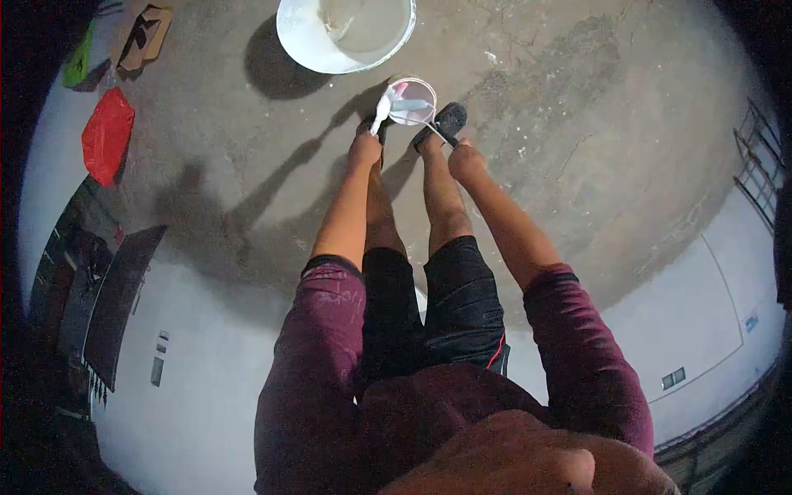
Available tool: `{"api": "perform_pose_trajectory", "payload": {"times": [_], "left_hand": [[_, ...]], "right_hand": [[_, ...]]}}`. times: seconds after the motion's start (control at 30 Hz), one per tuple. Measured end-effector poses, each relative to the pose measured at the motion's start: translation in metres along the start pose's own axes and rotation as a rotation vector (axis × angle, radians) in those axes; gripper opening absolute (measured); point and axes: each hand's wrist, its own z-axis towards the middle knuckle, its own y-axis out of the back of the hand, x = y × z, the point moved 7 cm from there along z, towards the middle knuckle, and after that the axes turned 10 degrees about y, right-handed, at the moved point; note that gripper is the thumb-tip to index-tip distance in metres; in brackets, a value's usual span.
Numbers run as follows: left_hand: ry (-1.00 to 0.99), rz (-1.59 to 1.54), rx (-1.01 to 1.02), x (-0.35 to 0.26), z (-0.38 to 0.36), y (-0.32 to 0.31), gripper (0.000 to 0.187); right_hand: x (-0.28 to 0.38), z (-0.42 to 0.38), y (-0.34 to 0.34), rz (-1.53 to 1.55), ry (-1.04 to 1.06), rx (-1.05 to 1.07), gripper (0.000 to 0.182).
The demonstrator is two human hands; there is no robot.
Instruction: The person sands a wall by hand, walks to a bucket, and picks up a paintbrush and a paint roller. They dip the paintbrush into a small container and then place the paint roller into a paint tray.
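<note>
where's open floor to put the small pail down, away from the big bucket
Bare concrete floor lies right of the small pail, out to the wall. It is crowded between the big bucket, the feet, and both hands: left hand, right hand.

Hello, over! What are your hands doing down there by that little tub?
Left hand gripping white tool over small white tub. Right hand holding thin handle at tub. Big white bucket just beyond, apart.

You see a dim, fisheye-warped view with black corners; long shadows stretch left from the big bucket [345, 35], so light comes from its right, without glare.
</note>
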Motion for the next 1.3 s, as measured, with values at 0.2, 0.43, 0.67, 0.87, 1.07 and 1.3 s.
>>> {"api": "perform_pose_trajectory", "payload": {"times": [0.2, 0.43, 0.67, 0.87, 1.07, 1.3], "left_hand": [[-0.004, -0.084, 0.004, 0.009, -0.068, 0.039, 0.040], [-0.084, -0.174, -0.015, 0.059, -0.124, 0.056, 0.048], [-0.201, -0.030, 0.016, 0.083, -0.148, 0.080, 0.040], [-0.477, 0.363, -0.009, 0.070, -0.162, 0.077, 0.040], [-0.583, 0.712, 0.069, 0.056, -0.207, 0.014, 0.043], [-0.707, 0.977, 0.176, 0.100, -0.232, -0.125, 0.048]], "right_hand": [[-0.020, -0.057, 0.005, 0.116, -0.020, -0.072, 0.032], [-0.046, -0.118, -0.008, 0.066, 0.012, -0.069, 0.033], [-0.093, -0.204, -0.097, 0.254, -0.078, -0.221, 0.033], [-0.108, -0.299, -0.273, 0.828, -0.552, -0.364, 0.034], [-0.061, -0.352, -0.525, 1.245, -0.780, -0.408, 0.043], [0.040, -0.398, -0.783, 1.767, -1.072, -0.370, 0.039]]}}
